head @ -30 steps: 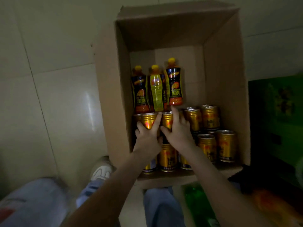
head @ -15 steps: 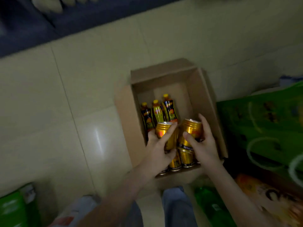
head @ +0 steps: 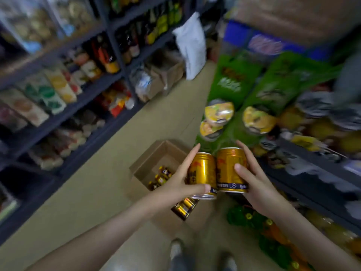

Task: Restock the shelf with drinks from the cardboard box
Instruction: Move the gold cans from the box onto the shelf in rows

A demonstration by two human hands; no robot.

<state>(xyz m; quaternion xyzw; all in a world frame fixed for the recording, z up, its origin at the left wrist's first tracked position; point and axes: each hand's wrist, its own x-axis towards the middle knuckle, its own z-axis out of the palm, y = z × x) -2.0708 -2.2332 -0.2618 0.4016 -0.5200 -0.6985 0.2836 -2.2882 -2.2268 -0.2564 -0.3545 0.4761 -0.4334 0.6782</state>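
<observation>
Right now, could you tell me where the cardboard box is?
In the head view, the cardboard box sits on the floor at centre, partly behind and below the two held gold cans.

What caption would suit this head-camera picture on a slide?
Left hand grips one gold metal drink can, right hand another, above an open brown cardboard box.
</observation>
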